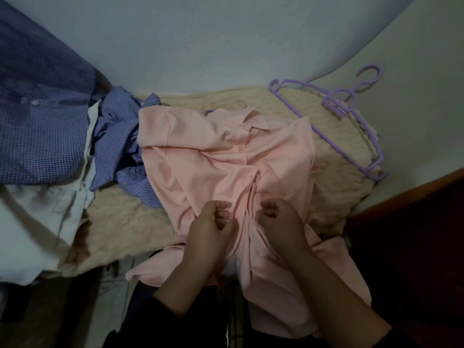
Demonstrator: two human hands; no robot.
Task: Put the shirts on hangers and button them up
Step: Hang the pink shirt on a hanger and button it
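Far left: a checked shirt over a white shirt, then a crumpled striped shirt, all on a cream blanket. Centre: a pink shirt spread collar-away on the blanket, hem hanging toward the person; the left hand and right hand, fingers curled, each pinch the front placket near its lower buttons. Right: a purple hanger on the blanket's edge, just beside the pink shirt.
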